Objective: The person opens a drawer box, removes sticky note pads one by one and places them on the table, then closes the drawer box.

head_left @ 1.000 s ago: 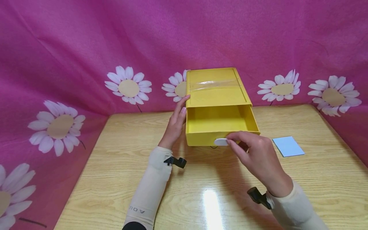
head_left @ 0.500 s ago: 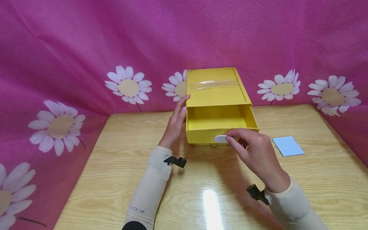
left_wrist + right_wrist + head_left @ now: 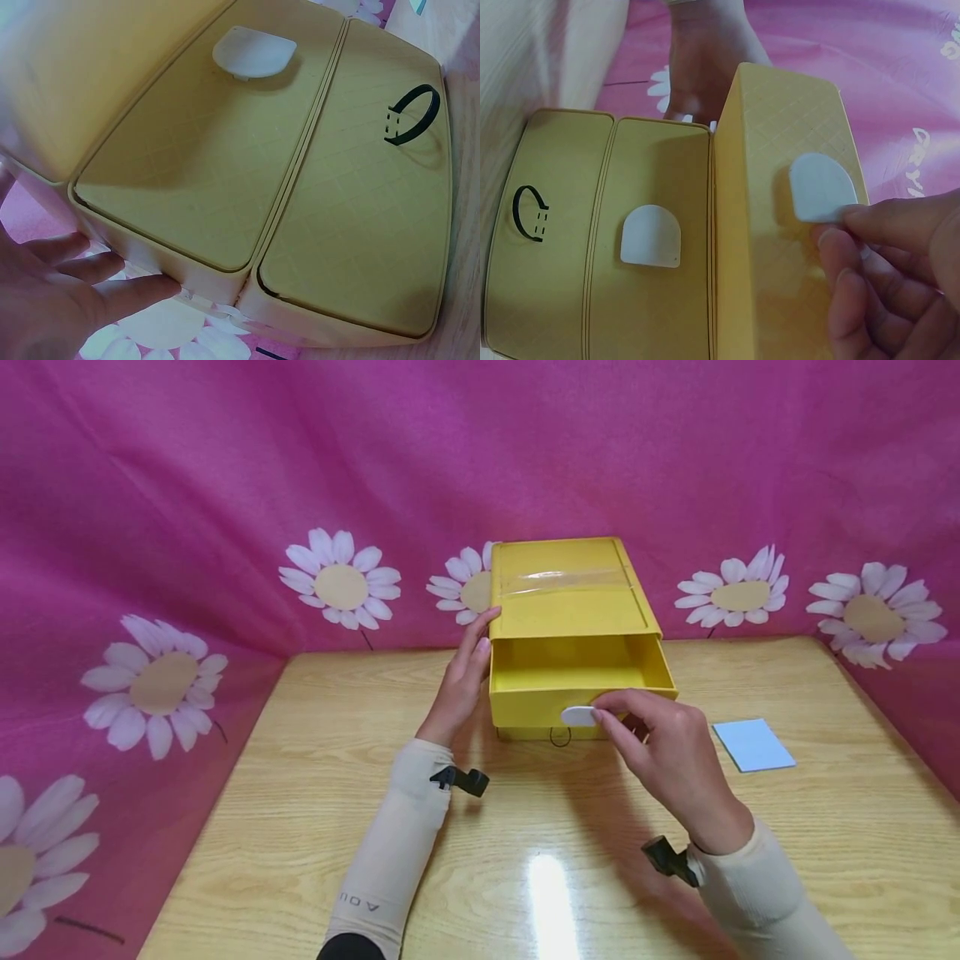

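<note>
Yellow three-drawer organizer (image 3: 562, 610) is sitting on the tabletop (image 3: 322, 760) near the pink daisy-print cloth (image 3: 225, 485), its top drawer (image 3: 525, 710) hanging partway out. I'm pinching that drawer's white pull tab (image 3: 578, 717) with my right hand (image 3: 671, 752), thumb against finger. My left hand (image 3: 461, 689) is resting along the left side, fingers loosely extended. Light blue paper pad (image 3: 753, 745) is just lying off to the right.
</note>
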`<state>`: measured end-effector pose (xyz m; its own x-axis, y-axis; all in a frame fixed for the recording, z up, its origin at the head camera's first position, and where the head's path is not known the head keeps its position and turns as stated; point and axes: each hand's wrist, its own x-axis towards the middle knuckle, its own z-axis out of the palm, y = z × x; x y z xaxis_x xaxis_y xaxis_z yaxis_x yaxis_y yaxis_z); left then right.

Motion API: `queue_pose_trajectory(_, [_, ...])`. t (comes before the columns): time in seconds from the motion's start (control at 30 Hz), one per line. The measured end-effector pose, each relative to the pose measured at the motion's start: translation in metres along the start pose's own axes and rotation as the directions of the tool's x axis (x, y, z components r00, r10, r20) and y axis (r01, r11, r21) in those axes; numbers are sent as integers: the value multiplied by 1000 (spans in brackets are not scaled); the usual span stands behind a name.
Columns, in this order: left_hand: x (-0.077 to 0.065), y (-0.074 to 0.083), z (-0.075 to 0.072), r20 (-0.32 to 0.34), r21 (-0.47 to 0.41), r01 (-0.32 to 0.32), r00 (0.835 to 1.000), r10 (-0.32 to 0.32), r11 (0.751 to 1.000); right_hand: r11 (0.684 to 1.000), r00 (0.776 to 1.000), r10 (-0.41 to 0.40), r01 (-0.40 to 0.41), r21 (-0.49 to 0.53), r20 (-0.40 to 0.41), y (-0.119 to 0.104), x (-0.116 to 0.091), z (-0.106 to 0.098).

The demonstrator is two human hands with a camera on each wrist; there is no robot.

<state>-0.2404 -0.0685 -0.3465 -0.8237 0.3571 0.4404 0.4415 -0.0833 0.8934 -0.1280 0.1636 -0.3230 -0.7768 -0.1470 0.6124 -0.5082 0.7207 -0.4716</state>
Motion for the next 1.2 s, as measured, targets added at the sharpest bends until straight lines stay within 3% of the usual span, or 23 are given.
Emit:
queue_pose_trajectory(0.87, [0,-3,1,2,-33,-16,1000,16,999,998,997,-55,55,1,-52,13,10,10])
queue_pose_trajectory(1.2, [-1,-2,0,2,6,-22,1000,22,1000,999,997,-42,42,3,-57,16,15,15])
